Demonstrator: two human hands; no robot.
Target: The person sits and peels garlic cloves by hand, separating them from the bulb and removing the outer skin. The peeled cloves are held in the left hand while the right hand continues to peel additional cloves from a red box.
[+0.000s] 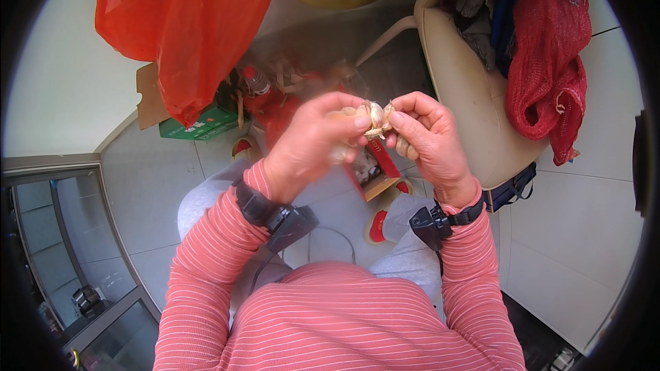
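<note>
A partly broken-up garlic bulb (376,116), with papery skin and several cloves showing, is pinched between my two hands. My left hand (309,139) holds its left side between thumb and fingers. On the other side, the thumb and forefinger of my right hand (435,139) grip a clove end with loose skin. A pale, blurred thing (337,153) shows under my left fingers, too unclear to name. Below the hands, an open red cardboard box (374,170) stands on the floor with small things inside that I cannot make out.
A red plastic bag (191,26) hangs at upper left above a green box (198,122). Near it are a red-capped bottle (255,81) and scattered scraps. At right, a cream chair (464,93) bears clothes and a red mesh bag (546,67). A cable (337,231) crosses the floor.
</note>
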